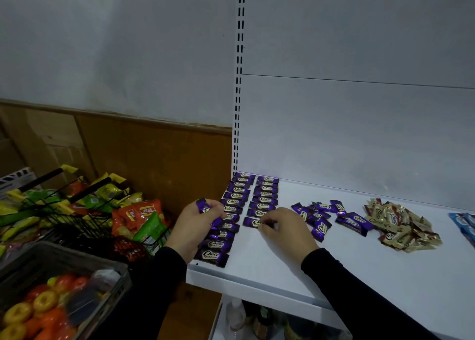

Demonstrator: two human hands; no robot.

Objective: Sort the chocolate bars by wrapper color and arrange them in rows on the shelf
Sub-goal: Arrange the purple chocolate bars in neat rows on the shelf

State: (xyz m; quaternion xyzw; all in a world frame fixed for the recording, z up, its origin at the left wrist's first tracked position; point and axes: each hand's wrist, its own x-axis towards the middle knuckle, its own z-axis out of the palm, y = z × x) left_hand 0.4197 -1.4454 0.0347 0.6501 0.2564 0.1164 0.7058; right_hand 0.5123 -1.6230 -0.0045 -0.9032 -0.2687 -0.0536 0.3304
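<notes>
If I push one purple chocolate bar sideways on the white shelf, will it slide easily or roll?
The purple bar under the right hand lies flat, so it probably slides rather than rolls. Its glossy wrapper on the smooth shelf suggests little grip. It looks small and likely light, so a nudge may also skew it.

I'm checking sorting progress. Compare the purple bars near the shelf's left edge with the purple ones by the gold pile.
The left purple bars lie flat in two neat rows, parallel, labels up; the middle purple bars sit in a loose heap, at mixed angles, some overlapping. The right hand touches the left group's second row; nothing touches the heap. Both share purple wrappers and rest on the shelf.
</notes>
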